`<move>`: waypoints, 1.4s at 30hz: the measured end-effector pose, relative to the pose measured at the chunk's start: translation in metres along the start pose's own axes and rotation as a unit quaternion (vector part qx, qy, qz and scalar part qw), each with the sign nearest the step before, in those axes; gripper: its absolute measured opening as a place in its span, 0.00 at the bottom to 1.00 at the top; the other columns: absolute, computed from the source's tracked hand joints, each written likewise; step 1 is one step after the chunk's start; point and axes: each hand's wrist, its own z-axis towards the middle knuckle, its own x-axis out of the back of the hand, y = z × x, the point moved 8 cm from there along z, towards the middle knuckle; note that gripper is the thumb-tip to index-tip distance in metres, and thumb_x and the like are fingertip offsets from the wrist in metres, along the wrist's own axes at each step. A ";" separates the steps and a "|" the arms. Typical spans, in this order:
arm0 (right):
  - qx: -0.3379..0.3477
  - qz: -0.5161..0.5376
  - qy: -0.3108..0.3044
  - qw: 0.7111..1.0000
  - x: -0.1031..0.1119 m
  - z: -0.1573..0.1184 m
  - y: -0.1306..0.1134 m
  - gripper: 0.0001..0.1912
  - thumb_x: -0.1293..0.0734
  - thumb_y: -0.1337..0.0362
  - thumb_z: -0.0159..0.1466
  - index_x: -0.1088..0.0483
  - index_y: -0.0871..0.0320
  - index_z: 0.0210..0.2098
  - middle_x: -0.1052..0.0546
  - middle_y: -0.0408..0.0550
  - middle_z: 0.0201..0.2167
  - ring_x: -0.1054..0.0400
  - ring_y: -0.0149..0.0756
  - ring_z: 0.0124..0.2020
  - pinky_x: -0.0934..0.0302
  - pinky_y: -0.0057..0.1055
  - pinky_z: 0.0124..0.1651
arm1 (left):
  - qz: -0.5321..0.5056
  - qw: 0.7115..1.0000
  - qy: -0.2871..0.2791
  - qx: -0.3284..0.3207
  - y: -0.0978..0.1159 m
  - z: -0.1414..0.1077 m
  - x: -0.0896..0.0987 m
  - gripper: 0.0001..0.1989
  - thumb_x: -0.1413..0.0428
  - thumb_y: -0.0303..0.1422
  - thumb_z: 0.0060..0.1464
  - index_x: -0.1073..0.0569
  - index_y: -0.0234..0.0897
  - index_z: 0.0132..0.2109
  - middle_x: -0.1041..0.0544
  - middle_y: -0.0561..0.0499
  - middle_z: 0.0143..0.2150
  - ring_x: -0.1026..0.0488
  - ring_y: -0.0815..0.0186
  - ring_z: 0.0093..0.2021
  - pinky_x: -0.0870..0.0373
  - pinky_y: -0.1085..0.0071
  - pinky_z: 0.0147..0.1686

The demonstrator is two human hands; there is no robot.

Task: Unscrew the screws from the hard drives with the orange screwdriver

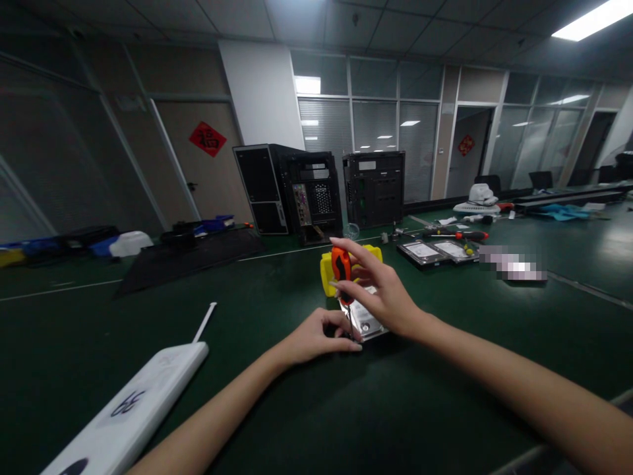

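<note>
An orange-and-black screwdriver (341, 262) stands almost upright, its shaft pointing down at the near left corner of a silver hard drive (368, 316). My right hand (383, 293) is closed round the handle with the fingertips. Low at that same corner, my left hand (319, 335) pinches the drive's edge between thumb and fingers, close to the screwdriver's tip. The tip itself is hidden by the fingers. Just behind the drive sits a yellow object (326, 274), partly covered by my right hand.
Two more hard drives (420, 252) lie to the right, with another screwdriver (469, 235) behind them. Black computer cases (316, 191) stand at the back. At the front left lies a white power-bank-like block (148, 396) marked 39. A black mat (182, 260) is on the left.
</note>
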 end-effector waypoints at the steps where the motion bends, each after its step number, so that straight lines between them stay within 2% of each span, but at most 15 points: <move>1: 0.001 -0.005 -0.001 1.000 0.000 0.000 0.000 0.30 0.38 0.67 0.61 0.49 0.47 0.60 0.35 0.47 0.53 0.32 0.31 0.39 0.32 0.29 0.38 | -0.001 1.000 0.002 0.003 0.000 0.000 0.000 0.10 0.39 0.37 0.46 0.23 0.34 0.35 0.32 0.56 0.25 0.39 0.71 0.27 0.44 0.75 0.29; 21: 0.010 -0.020 -0.008 1.000 -0.001 -0.001 -0.001 0.30 0.38 0.67 0.62 0.50 0.47 0.61 0.36 0.47 0.55 0.32 0.32 0.42 0.32 0.29 0.40 | -0.023 1.000 0.004 0.004 -0.003 0.001 -0.001 0.10 0.38 0.36 0.46 0.22 0.34 0.35 0.32 0.56 0.23 0.37 0.70 0.28 0.40 0.74 0.30; 34: 0.007 -0.013 -0.006 1.000 -0.001 -0.002 -0.001 0.30 0.38 0.67 0.62 0.50 0.47 0.61 0.35 0.46 0.55 0.32 0.32 0.42 0.32 0.29 0.38 | -0.020 1.000 -0.010 -0.003 -0.002 0.001 -0.001 0.12 0.37 0.35 0.45 0.23 0.34 0.37 0.33 0.56 0.25 0.40 0.71 0.27 0.43 0.75 0.29; 38: 0.010 -0.012 -0.003 1.000 0.000 -0.002 -0.002 0.29 0.38 0.67 0.62 0.50 0.47 0.61 0.35 0.46 0.55 0.32 0.33 0.43 0.32 0.29 0.38 | -0.023 1.000 -0.010 -0.002 -0.003 0.001 0.000 0.10 0.38 0.35 0.46 0.23 0.33 0.35 0.35 0.58 0.23 0.40 0.71 0.26 0.44 0.75 0.28; 42: 0.010 -0.013 -0.004 1.000 0.000 -0.002 -0.002 0.30 0.38 0.67 0.62 0.49 0.47 0.61 0.36 0.46 0.56 0.32 0.33 0.43 0.32 0.30 0.40 | -0.020 1.000 -0.011 0.006 -0.002 0.001 0.001 0.09 0.39 0.34 0.47 0.23 0.33 0.34 0.33 0.57 0.24 0.39 0.71 0.27 0.43 0.75 0.29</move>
